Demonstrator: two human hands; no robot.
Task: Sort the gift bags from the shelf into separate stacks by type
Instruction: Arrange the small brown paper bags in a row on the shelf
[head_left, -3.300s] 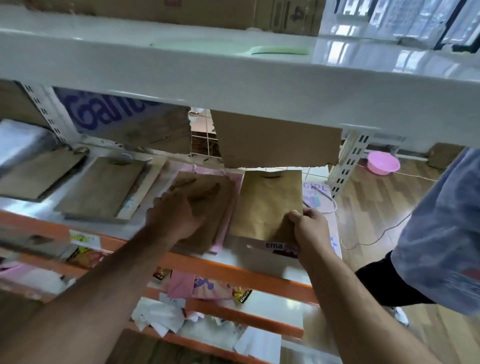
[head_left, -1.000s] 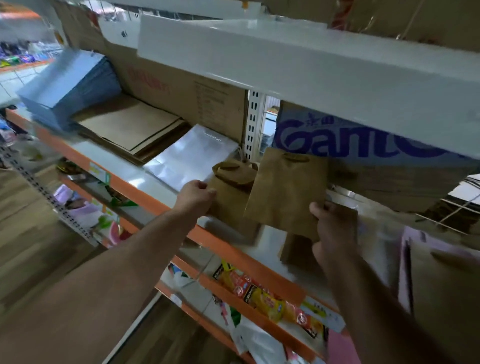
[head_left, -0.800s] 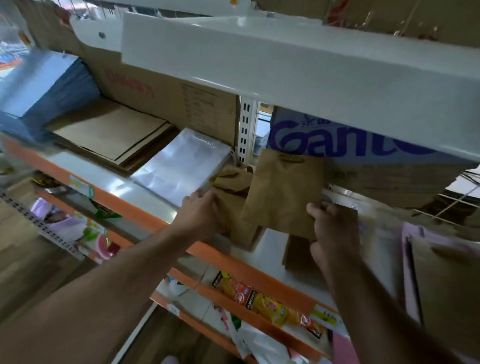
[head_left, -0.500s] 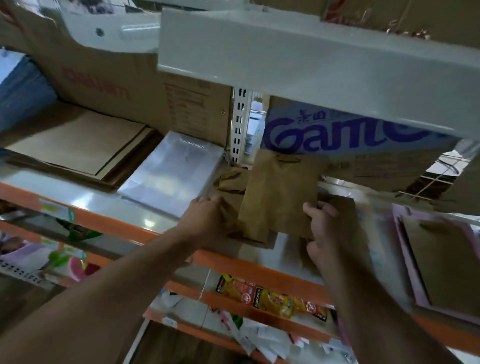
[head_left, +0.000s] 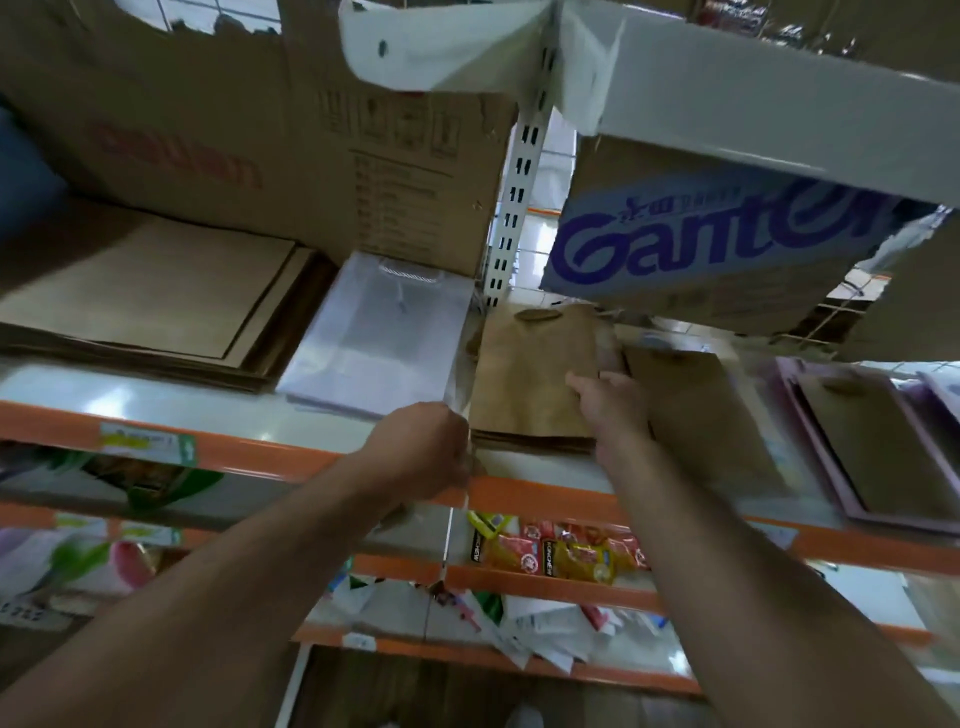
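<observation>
Two grips are held at one stack of small brown paper bags, which is laid flat on the shelf just right of the white slotted upright. The left grip is curled at the near left corner of that stack, above the orange front rail. Its fingers are folded round the corner, though their tips are hidden. The right grip is closed on the top brown bag at its right edge, with the thumb pressed on the upper face. The top brown bag is laid flat on the stack, with its handle turned to the back of the shelf.

Just beside the stack on the left, a pack of white gift bags in clear wrap is laid, a twisted cord handle showing at its far end. Further left, a pile of large brown paper bags is set. A cardboard box with red lettering is stood behind these, and a box printed "Ganter" in blue is seen behind the stack. To the right, another brown bag is laid flat beside the right grip, and well beyond it a brown bag on pink bags is found. Snack packets are kept on the shelf below.
</observation>
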